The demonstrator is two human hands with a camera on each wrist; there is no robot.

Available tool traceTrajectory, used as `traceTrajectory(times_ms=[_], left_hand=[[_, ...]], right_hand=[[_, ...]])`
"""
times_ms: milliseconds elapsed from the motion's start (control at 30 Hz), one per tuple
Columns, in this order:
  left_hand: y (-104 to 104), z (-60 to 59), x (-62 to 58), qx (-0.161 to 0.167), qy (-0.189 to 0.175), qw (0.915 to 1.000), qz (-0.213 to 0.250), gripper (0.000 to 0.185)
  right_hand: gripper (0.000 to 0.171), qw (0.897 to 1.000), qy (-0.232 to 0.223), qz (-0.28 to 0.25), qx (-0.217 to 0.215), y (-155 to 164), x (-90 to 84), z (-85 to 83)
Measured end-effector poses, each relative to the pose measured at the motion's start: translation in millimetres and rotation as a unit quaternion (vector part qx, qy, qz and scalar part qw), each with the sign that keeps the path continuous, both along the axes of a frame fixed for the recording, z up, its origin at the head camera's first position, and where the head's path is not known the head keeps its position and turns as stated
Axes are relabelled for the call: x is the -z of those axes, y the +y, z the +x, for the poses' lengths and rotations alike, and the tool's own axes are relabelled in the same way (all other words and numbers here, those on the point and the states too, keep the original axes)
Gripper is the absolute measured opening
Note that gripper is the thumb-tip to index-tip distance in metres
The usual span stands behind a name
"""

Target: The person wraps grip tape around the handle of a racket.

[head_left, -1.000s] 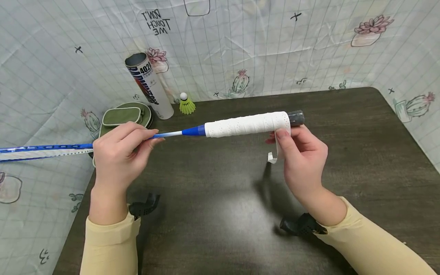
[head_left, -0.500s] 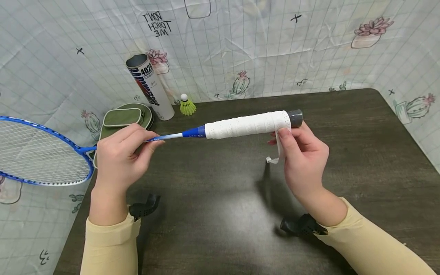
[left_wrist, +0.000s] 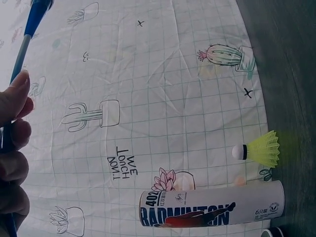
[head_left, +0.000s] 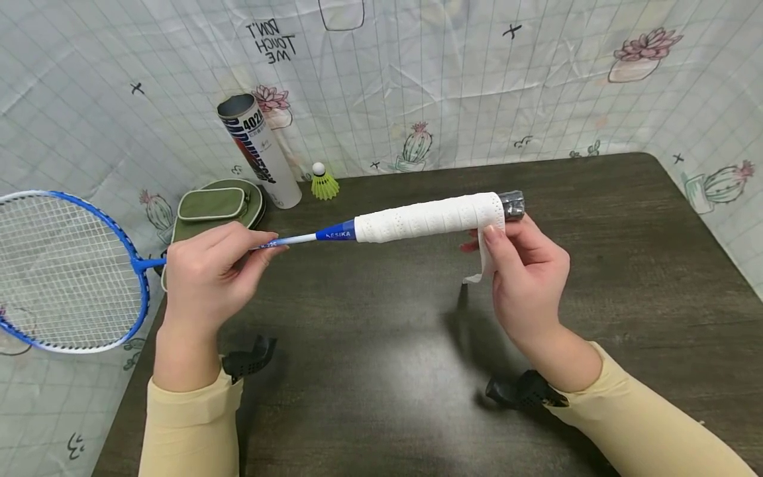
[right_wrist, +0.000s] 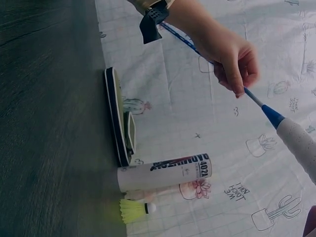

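A blue and white badminton racket [head_left: 336,231] is held level above the table, its strung head at the far left. My left hand [head_left: 208,265] pinches the shaft between thumb and fingers. White perforated grip tape [head_left: 426,218] is wound around most of the handle, and the dark butt end [head_left: 512,205] shows bare. At that end my right hand [head_left: 530,278] pinches the tape's loose tail, which hangs below the handle with a curled tip. In the right wrist view the wrapped handle [right_wrist: 298,145] crosses the right edge, and only a bit of the right hand shows.
On the dark table [head_left: 369,371], at the back left, stand a badminton tube [head_left: 262,152] and a yellow shuttlecock [head_left: 324,181]. A green case [head_left: 211,203] lies beside the tube, partly behind my left hand. A printed cloth [head_left: 477,86] hangs behind the table.
The racket has rolled about its shaft: its head was edge-on and now shows its string face, and lettering on the blue cone has come into view. Both hands stay nearly in place.
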State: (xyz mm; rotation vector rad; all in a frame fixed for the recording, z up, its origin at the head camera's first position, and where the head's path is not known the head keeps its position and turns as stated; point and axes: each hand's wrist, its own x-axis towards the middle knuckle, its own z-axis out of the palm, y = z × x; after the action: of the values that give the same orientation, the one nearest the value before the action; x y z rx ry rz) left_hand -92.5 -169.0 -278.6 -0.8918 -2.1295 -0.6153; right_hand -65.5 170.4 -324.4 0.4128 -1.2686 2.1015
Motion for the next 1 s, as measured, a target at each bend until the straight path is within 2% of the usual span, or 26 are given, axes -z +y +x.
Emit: traceTrajectory(times_ms=[400,800,1000], left_hand=[[2.9,-0.6,-0.2,-0.028,0.002,0.9996,-0.008,0.014],[3.5,-1.4,-0.3,0.005,0.001,0.9999,0.014,0.009],[2.8,-0.5,-1.7,0.005,0.008,0.9998,0.015,0.01]], right_hand=[[0.012,1.0,-0.021,-0.001,-0.012,0.8,0.5,1.0],[0.017,0.999,-0.038,0.028,0.014,1.8,0.8,0.4],[0.013,0.999,-0.03,0.012,-0.005,1.1,0.6,-0.2]])
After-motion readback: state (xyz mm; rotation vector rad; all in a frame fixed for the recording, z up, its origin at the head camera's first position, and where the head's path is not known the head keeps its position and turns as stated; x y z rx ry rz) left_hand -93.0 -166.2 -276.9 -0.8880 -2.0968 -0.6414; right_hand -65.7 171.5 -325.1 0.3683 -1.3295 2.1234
